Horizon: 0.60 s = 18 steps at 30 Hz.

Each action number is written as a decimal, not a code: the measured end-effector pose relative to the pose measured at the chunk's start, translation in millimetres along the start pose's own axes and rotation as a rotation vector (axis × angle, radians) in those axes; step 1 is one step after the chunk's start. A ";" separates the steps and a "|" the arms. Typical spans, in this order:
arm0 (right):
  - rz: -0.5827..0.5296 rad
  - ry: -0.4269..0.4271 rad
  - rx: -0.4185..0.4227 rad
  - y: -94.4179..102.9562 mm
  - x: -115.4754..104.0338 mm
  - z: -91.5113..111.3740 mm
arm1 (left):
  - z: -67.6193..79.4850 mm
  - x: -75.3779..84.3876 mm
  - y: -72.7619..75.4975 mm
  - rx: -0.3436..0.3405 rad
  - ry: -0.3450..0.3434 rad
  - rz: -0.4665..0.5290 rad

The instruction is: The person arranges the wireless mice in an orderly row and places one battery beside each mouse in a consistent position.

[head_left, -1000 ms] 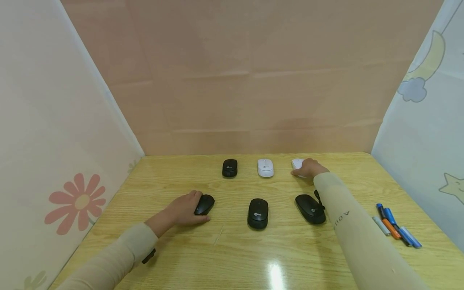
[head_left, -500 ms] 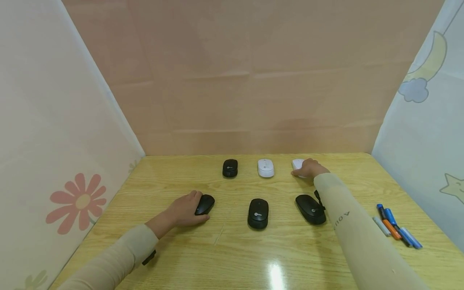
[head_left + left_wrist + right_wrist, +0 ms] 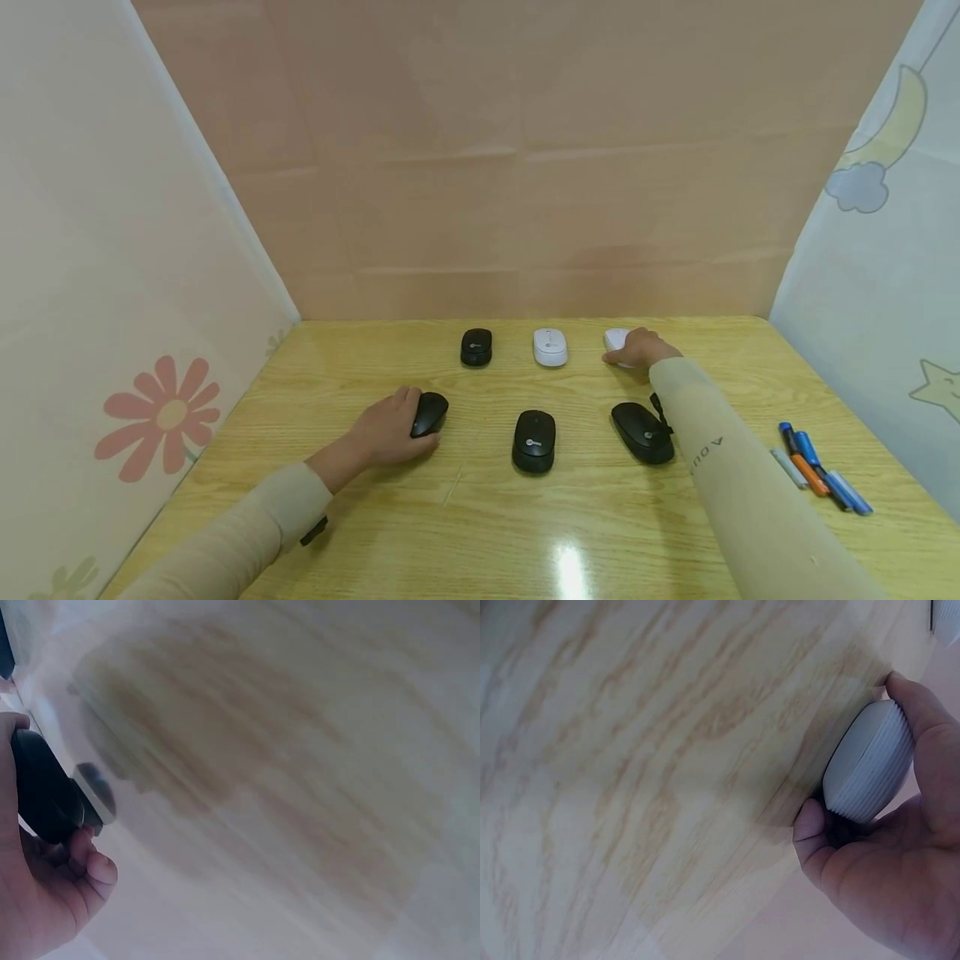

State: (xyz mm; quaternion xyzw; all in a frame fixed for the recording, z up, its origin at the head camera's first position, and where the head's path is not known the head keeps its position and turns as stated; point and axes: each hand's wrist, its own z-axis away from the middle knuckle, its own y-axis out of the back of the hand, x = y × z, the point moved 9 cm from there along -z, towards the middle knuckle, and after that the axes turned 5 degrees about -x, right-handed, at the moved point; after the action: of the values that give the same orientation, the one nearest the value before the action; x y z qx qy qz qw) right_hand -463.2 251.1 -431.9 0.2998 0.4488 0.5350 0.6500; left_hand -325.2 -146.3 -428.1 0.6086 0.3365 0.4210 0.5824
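My left hand [image 3: 392, 427] grips a black computer mouse [image 3: 430, 414] at the left of the table. In the left wrist view the fingers curl round this mouse [image 3: 46, 787], which looks tilted; part of it is hidden by the hand. Farther back on the right, my right hand [image 3: 637, 347] holds a white mouse [image 3: 615, 337] between thumb and fingers. Its ribbed side shows in the right wrist view, where the white mouse [image 3: 870, 761] sits at the tabletop. Just in front of the right hand lies a black mouse [image 3: 642, 433], close to the sleeve.
Another black mouse [image 3: 534, 442] lies mid-table. Behind it are a black mouse [image 3: 476, 347] and a white mouse [image 3: 550, 347] in the back row. Several markers [image 3: 810, 471] lie at the right. Cloth walls [image 3: 517, 208] bound the wooden table [image 3: 465, 542].
My left hand and its black mouse have shifted slightly to the right and away from me in the last half second. The right hand and the other mice stay put.
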 end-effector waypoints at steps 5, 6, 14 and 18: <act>0.011 -0.004 -0.012 -1.1 1.0 -2.9 | -3.0 7.2 2.7 0.025 -0.006 -0.006; 0.011 -0.004 -0.014 -1.1 1.1 -3.1 | -3.8 8.5 3.5 0.028 -0.003 -0.004; -0.023 0.003 -0.012 -1.8 2.3 -3.6 | -15.0 20.5 9.9 0.068 0.052 -0.007; -0.020 0.007 -0.009 -1.6 3.3 -3.9 | -21.1 27.5 10.4 0.065 0.086 0.010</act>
State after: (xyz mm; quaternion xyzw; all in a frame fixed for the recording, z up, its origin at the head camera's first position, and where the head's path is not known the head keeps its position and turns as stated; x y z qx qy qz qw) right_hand -465.9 253.5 -435.7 0.2905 0.4514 0.5317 0.6551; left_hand -333.6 -113.6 -415.2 0.6102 0.3716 0.4385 0.5452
